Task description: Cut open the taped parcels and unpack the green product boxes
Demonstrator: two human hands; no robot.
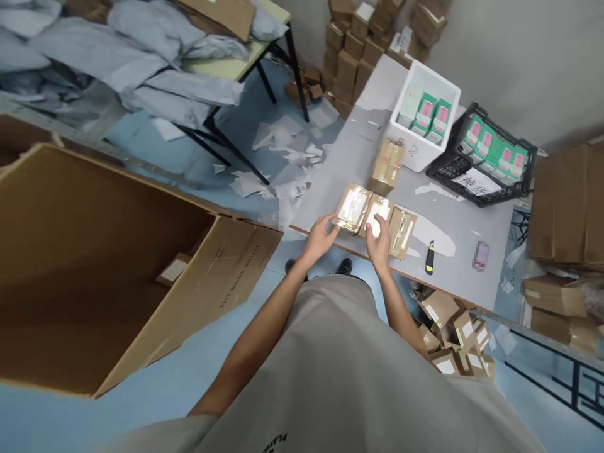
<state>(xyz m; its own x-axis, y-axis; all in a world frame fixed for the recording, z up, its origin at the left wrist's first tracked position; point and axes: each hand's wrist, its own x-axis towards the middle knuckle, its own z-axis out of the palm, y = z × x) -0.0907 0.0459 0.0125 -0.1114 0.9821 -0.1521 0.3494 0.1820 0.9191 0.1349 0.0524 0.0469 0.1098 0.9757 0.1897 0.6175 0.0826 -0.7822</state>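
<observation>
Three small taped cardboard parcels lie side by side near the front edge of the grey table (453,220). My left hand (321,234) touches the near corner of the left parcel (352,207), fingers curled against it. My right hand (379,238) rests on top of the middle parcel (377,212), fingers bent over its white label. The right parcel (402,231) lies untouched beside it. Another taped parcel (387,167) stands a little farther back.
A white foam box (427,113) and a black crate (486,157) hold green-pink cartons. A box cutter (430,258) lies right of the parcels. A large open cardboard box (117,264) stands on the floor at left, small labelled boxes (455,333) under the table at right.
</observation>
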